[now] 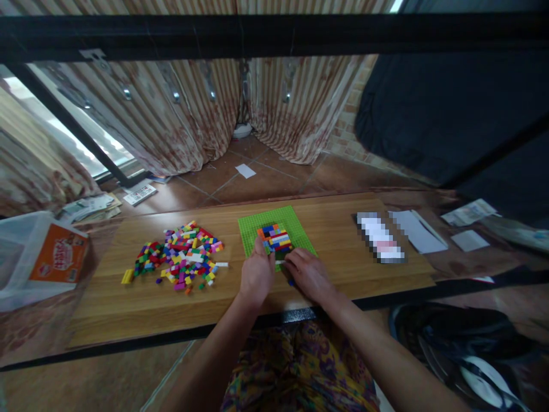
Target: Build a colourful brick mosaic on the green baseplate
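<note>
Striped curtains (291, 123) hang behind a dark metal bar (274, 37), and below them is a brown tiled floor (274, 180) with a white paper (245, 170) lying on it. In front stands a low wooden table (334, 229); a clear plastic box (26, 252) with an orange label is beyond its left end. On the left half of the table a heap of loose coloured bricks (189, 254) is spread, and on the right lies a pixelated flat object (380, 237). Between these, a green baseplate (300, 226) carries the brick build (281, 239). The person's left hand (257, 274) is at the build's near left side, its thumb raised and its fingers close together; one cannot tell if it grips. The right hand (311, 276) has bent fingers beside a small white piece (279, 262), but whether they hold it is unclear.
</note>
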`<action>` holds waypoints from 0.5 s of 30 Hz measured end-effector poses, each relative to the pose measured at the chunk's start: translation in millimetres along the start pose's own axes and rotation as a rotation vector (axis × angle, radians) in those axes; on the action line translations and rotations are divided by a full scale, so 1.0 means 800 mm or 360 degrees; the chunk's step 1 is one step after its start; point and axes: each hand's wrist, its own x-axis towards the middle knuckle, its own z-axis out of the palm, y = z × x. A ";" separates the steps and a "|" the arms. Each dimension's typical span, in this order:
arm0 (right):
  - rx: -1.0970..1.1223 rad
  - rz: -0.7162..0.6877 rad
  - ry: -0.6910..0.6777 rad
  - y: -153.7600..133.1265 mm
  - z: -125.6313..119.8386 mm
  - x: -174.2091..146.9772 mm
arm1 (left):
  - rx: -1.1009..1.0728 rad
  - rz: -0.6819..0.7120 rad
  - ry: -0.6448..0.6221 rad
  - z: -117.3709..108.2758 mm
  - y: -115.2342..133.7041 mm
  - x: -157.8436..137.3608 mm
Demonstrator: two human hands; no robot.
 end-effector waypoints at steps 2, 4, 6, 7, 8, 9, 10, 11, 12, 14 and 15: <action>0.0005 0.0000 0.0003 0.000 0.000 0.000 | 0.0027 0.0031 -0.0014 0.002 0.001 -0.001; 0.0007 0.0004 0.0003 0.001 -0.001 0.000 | 0.0084 0.0052 -0.0060 0.002 0.000 -0.001; 0.0006 0.0015 -0.0003 0.000 -0.001 0.000 | 0.0174 0.0064 -0.0122 0.002 -0.001 -0.001; 0.0005 0.0020 -0.0009 0.000 -0.001 0.001 | 0.0223 0.0071 -0.0151 0.002 -0.002 -0.001; 0.0006 0.0023 -0.0017 0.000 -0.001 0.001 | 0.0270 0.0080 -0.0174 0.002 -0.002 -0.001; 0.0007 0.0025 -0.0023 0.000 0.000 0.001 | 0.0310 0.0094 -0.0189 0.002 -0.003 -0.001; 0.0007 0.0027 -0.0029 0.000 0.000 0.001 | 0.0340 0.0110 -0.0197 0.001 -0.004 -0.001; 0.0007 0.0027 -0.0032 0.000 0.000 0.002 | 0.0360 0.0125 -0.0201 0.001 -0.005 0.000; 0.0006 0.0029 -0.0032 0.001 0.001 0.002 | 0.0371 0.0136 -0.0204 0.001 -0.005 0.000; 0.0009 0.0029 -0.0031 0.001 0.001 0.003 | 0.0361 0.0149 -0.0215 0.000 -0.006 0.001; 0.0013 0.0024 -0.0031 0.001 0.001 0.003 | 0.0333 0.0154 -0.0220 -0.001 -0.007 0.001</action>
